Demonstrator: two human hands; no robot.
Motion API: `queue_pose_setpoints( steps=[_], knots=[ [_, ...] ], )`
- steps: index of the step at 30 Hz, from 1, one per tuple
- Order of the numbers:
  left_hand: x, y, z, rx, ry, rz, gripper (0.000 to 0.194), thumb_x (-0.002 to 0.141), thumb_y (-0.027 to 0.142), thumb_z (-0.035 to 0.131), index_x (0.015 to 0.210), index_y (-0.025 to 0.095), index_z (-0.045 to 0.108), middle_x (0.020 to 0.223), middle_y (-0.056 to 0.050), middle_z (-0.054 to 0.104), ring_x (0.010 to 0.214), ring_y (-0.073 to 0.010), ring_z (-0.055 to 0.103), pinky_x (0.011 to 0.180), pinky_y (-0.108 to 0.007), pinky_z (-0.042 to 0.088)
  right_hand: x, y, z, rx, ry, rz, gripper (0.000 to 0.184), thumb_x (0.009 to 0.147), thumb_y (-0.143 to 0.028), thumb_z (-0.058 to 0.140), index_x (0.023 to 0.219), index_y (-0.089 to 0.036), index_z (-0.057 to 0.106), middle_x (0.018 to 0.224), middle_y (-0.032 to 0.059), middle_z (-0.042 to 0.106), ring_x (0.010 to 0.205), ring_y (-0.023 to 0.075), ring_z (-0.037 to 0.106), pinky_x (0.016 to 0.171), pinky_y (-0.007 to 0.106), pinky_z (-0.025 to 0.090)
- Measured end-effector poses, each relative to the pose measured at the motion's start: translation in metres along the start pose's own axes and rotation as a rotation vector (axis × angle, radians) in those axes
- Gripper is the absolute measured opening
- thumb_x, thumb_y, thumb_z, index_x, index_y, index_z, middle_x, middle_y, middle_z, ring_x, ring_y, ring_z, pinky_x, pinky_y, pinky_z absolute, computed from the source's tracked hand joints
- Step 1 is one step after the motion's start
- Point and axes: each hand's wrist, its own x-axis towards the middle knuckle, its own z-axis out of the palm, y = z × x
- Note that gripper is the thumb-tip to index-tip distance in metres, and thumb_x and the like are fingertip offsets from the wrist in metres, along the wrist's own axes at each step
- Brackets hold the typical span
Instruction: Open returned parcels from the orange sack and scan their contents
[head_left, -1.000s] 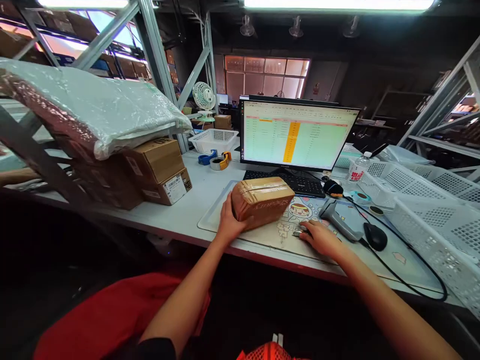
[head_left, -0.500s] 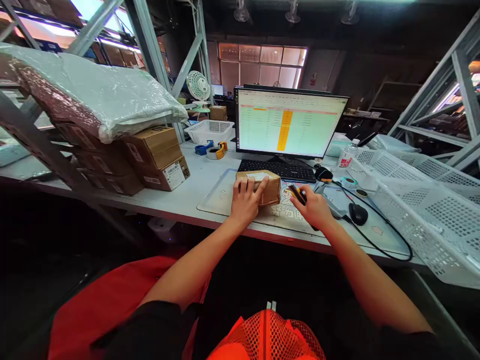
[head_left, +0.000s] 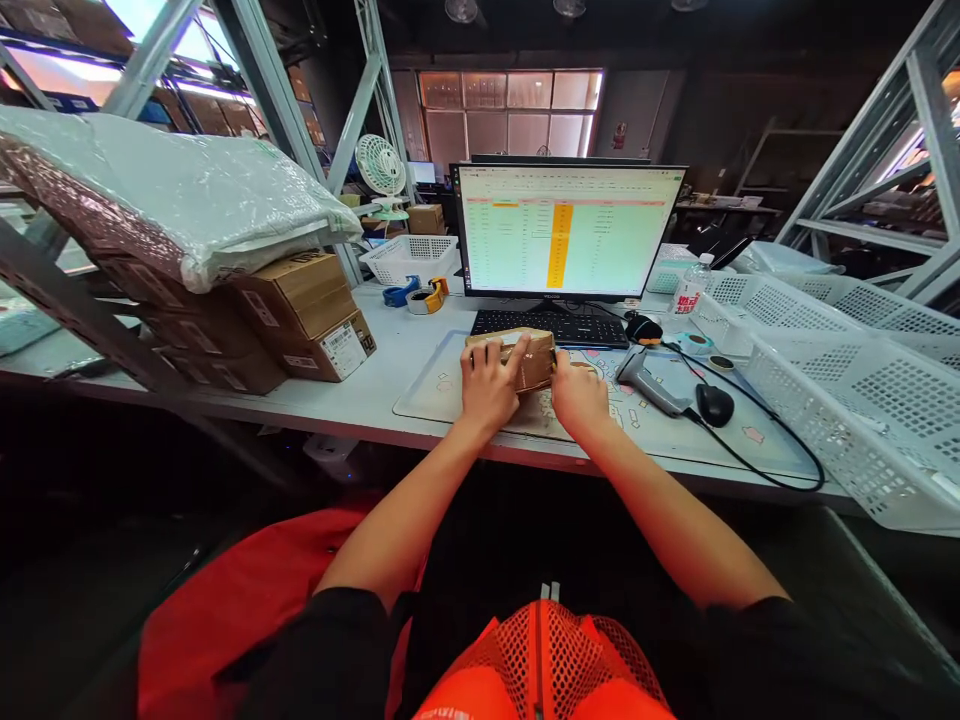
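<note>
A small brown cardboard box (head_left: 537, 366) rests on the desk mat, just in front of the keyboard. My left hand (head_left: 489, 392) grips its left part, with the fingers over the top and near side. At the box's right end is my right hand (head_left: 582, 400), closed around a box cutter (head_left: 555, 364). Only a sliver of the cutter shows now; in the earlier view it is black and yellow. The hand hides whether its blade touches the cardboard.
A monitor (head_left: 566, 230) and keyboard (head_left: 510, 323) stand behind the box. To the right lie a grey scanner (head_left: 651, 385), a black mouse (head_left: 715, 405) and white baskets (head_left: 847, 430). Stacked cartons (head_left: 300, 310) and tape dispensers (head_left: 426, 297) are on the left.
My right hand has moved left with the box cutter, from beside the scanner to the box's right end. The left hand still holds the box. The view has shifted slightly.
</note>
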Motion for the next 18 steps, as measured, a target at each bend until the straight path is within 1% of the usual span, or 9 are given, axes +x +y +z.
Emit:
queue_pose_setpoints(
  steps=[4, 6, 8, 10, 12, 13, 14, 16, 18],
  knots=[
    [0.009, -0.006, -0.006, -0.066, 0.030, -0.056, 0.089, 0.080, 0.011, 0.068, 0.164, 0.027, 0.046, 0.139, -0.019, 0.054, 0.131, -0.0403, 0.047, 0.116, -0.059, 0.032, -0.014, 0.010, 0.011, -0.045, -0.110, -0.041, 0.038, 0.104, -0.011, 0.037, 0.138, -0.013, 0.054, 0.112, 0.0239, 0.075, 0.106, 0.0351, 0.075, 0.085, 0.041, 0.055],
    [0.014, -0.020, -0.010, -0.194, 0.078, -0.204, 0.091, 0.077, 0.018, 0.077, 0.163, 0.027, 0.047, 0.140, -0.018, 0.055, 0.133, -0.0416, 0.048, 0.117, -0.060, 0.034, -0.020, 0.024, 0.017, -0.053, -0.166, -0.082, 0.035, 0.104, -0.014, 0.045, 0.137, -0.015, 0.057, 0.111, 0.0211, 0.077, 0.106, 0.0354, 0.075, 0.084, 0.040, 0.054],
    [0.015, -0.041, -0.010, -0.451, 0.141, -0.390, 0.102, 0.072, 0.030, 0.087, 0.164, 0.027, 0.043, 0.143, -0.016, 0.056, 0.135, -0.0412, 0.050, 0.119, -0.059, 0.037, -0.022, 0.042, 0.019, -0.044, -0.178, -0.107, 0.033, 0.105, -0.021, 0.050, 0.137, -0.019, 0.059, 0.110, 0.0169, 0.078, 0.104, 0.0351, 0.075, 0.083, 0.040, 0.054],
    [0.010, -0.063, -0.001, -0.792, 0.156, -0.460, 0.117, 0.066, 0.042, 0.093, 0.167, 0.028, 0.034, 0.151, -0.014, 0.053, 0.139, -0.0383, 0.051, 0.120, -0.054, 0.040, -0.016, 0.065, 0.015, -0.016, -0.114, -0.084, 0.034, 0.107, -0.027, 0.050, 0.141, -0.024, 0.057, 0.111, 0.0143, 0.078, 0.103, 0.0344, 0.075, 0.083, 0.040, 0.054],
    [-0.003, -0.079, 0.017, -1.102, 0.098, -0.407, 0.124, 0.065, 0.049, 0.094, 0.167, 0.028, 0.027, 0.159, -0.014, 0.049, 0.144, -0.0360, 0.051, 0.123, -0.050, 0.040, -0.003, 0.087, 0.006, 0.065, -0.015, -0.039, 0.032, 0.108, -0.030, 0.050, 0.139, -0.024, 0.057, 0.110, 0.0135, 0.077, 0.100, 0.0330, 0.075, 0.082, 0.039, 0.054],
    [-0.010, -0.085, 0.028, -1.214, 0.044, -0.379, 0.126, 0.064, 0.051, 0.094, 0.167, 0.028, 0.026, 0.162, -0.015, 0.047, 0.147, -0.0361, 0.049, 0.124, -0.050, 0.039, 0.006, 0.097, 0.001, 0.148, 0.009, -0.020, 0.028, 0.108, -0.031, 0.051, 0.135, -0.024, 0.058, 0.105, 0.0124, 0.077, 0.095, 0.0310, 0.075, 0.080, 0.037, 0.055],
    [-0.018, -0.088, 0.038, -1.294, -0.021, -0.365, 0.127, 0.063, 0.053, 0.095, 0.166, 0.026, 0.026, 0.163, -0.016, 0.046, 0.149, -0.0369, 0.047, 0.126, -0.051, 0.037, 0.016, 0.105, -0.004, 0.264, -0.006, -0.007, 0.022, 0.108, -0.032, 0.052, 0.127, -0.023, 0.058, 0.097, 0.0101, 0.076, 0.086, 0.0281, 0.075, 0.075, 0.035, 0.055],
    [-0.031, -0.091, 0.055, -1.372, -0.158, -0.366, 0.128, 0.062, 0.054, 0.096, 0.165, 0.023, 0.027, 0.163, -0.017, 0.047, 0.153, -0.0388, 0.044, 0.129, -0.053, 0.033, 0.035, 0.114, -0.011, 0.559, -0.142, 0.013, 0.013, 0.109, -0.035, 0.050, 0.111, -0.023, 0.054, 0.079, 0.0031, 0.069, 0.066, 0.0220, 0.071, 0.062, 0.031, 0.055],
    [-0.039, -0.092, 0.064, -1.387, -0.258, -0.373, 0.128, 0.063, 0.054, 0.096, 0.165, 0.021, 0.027, 0.162, -0.019, 0.048, 0.154, -0.0400, 0.043, 0.131, -0.055, 0.030, 0.051, 0.116, -0.014, 0.833, -0.319, 0.038, 0.017, 0.112, -0.036, 0.043, 0.100, -0.024, 0.047, 0.067, -0.0024, 0.061, 0.053, 0.0185, 0.066, 0.052, 0.028, 0.054]
  ],
)
